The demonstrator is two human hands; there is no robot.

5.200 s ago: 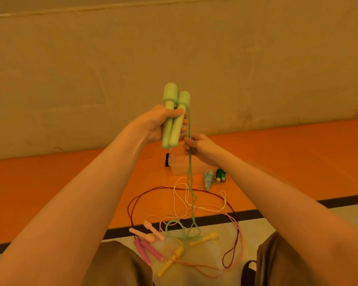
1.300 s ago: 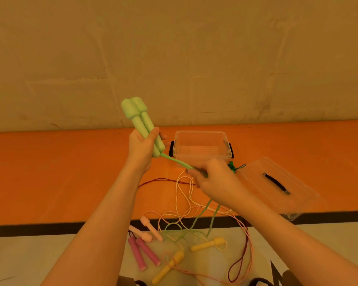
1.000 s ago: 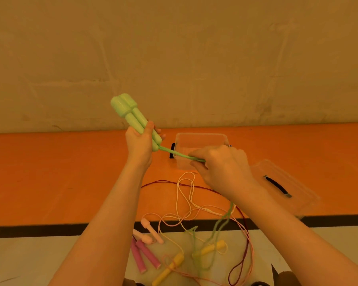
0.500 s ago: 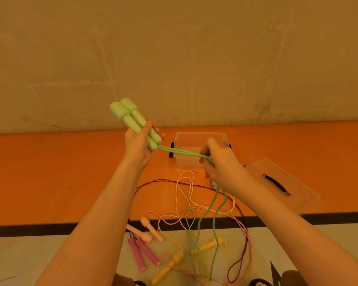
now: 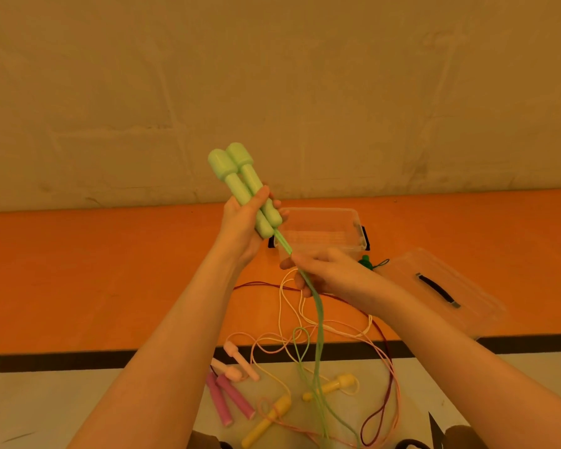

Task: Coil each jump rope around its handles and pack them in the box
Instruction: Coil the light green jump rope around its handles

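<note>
The left hand (image 5: 243, 228) grips the two light green handles (image 5: 245, 192) side by side, raised and tilted, their cord ends pointing down toward the other hand. No turns of cord lie around them yet, so by my reading the coiling of this rope is only starting. Below and just right of that hand, the right hand (image 5: 329, 273) pinches the doubled green cord (image 5: 318, 322) close to the handles; the rest hangs down to the floor. Below both hands lie pink handles (image 5: 230, 400), pale pink handles (image 5: 237, 362) and yellow handles (image 5: 274, 416), their cords tangled loose, all left to coil. Beyond the right hand stands the clear box (image 5: 324, 228), seemingly empty, and to its right the lid (image 5: 441, 290) lies off.
</note>
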